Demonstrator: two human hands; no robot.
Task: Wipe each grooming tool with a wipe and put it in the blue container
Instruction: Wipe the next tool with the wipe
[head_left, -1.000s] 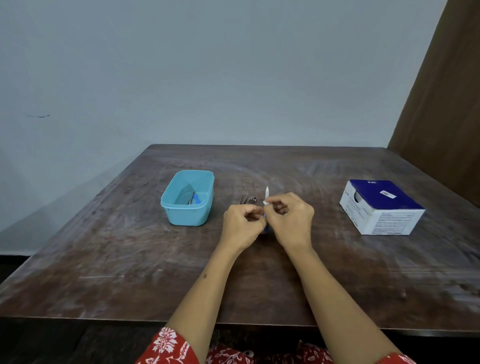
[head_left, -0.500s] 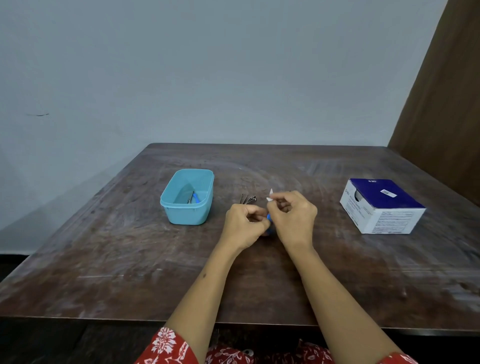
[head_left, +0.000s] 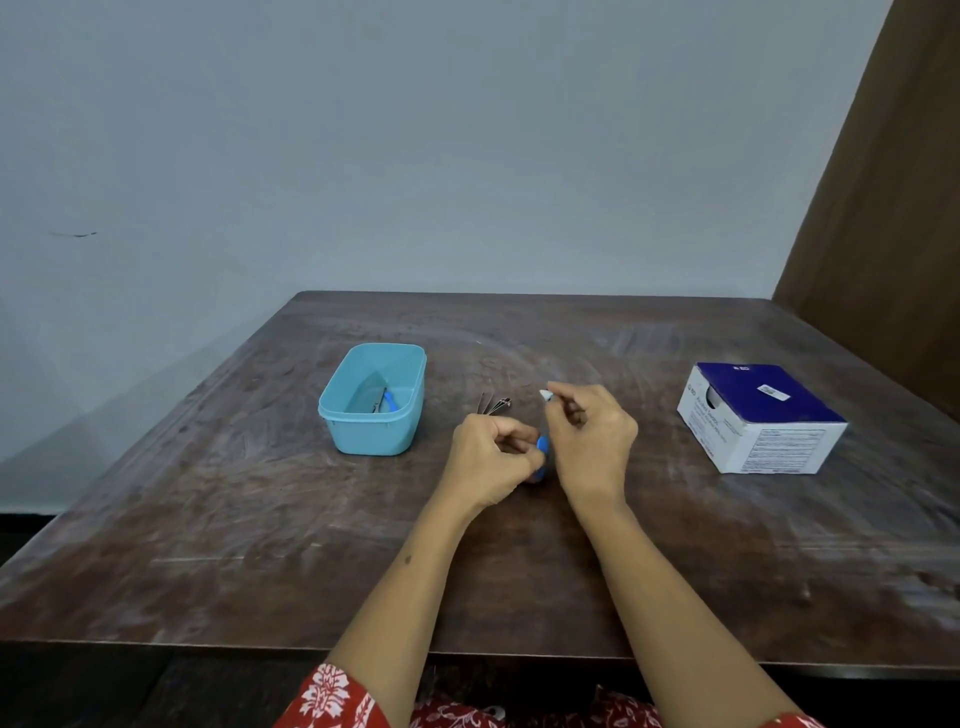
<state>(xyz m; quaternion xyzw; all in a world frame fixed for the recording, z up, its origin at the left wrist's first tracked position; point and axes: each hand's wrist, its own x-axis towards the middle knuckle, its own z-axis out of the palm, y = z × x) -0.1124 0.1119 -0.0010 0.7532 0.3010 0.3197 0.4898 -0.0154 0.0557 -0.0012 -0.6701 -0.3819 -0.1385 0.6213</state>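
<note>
My left hand (head_left: 491, 460) grips a small tool with a blue handle (head_left: 542, 447); most of the tool is hidden behind my fingers. Just to its right, my right hand (head_left: 592, 441) pinches a small white wipe (head_left: 545, 395) between thumb and fingertips, a little above the table. The light blue container (head_left: 337, 415) stands to the left on the wooden table (head_left: 260, 519), with a blue-handled metal tool (head_left: 387, 401) lying inside. Two or three metal grooming tools (head_left: 493, 404) lie on the table just beyond my left hand.
A white and dark blue cardboard box (head_left: 761, 418) sits at the right side of the table. A grey wall rises behind the table, and a brown panel (head_left: 883, 208) stands at the far right.
My hands have drawn apart: the right hand with the wipe has moved right and away from the left hand, which has stayed low with the blue-handled tool.
</note>
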